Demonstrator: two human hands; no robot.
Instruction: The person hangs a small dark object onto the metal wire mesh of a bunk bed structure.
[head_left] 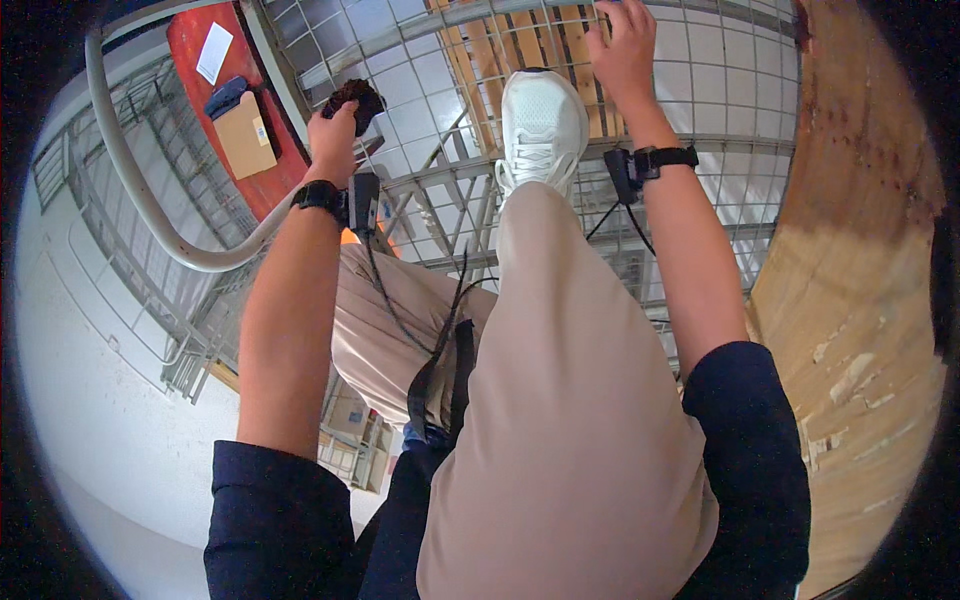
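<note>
My left hand (335,138) is closed around a dark brown, crumpled item (358,105) whose kind I cannot make out. It is held up in front of a wire mesh panel (715,60). At the top edge of the view, my right hand (625,55) has its fingers bent onto the mesh, their tips partly cut off. Between the two hands, my white lace-up shoe (543,120) rests against the mesh, with that knee raised. A black wrist strap with a small device sits on each wrist, and dark cables hang from them.
A curved grey metal tube (165,235) bends around at left. Beyond it, a red board (280,170) carries a cardboard piece (243,135), a dark blue item (227,97) and a white sheet (214,53). Wooden slats (500,45) show behind the mesh. Worn plywood (850,330) stands at right.
</note>
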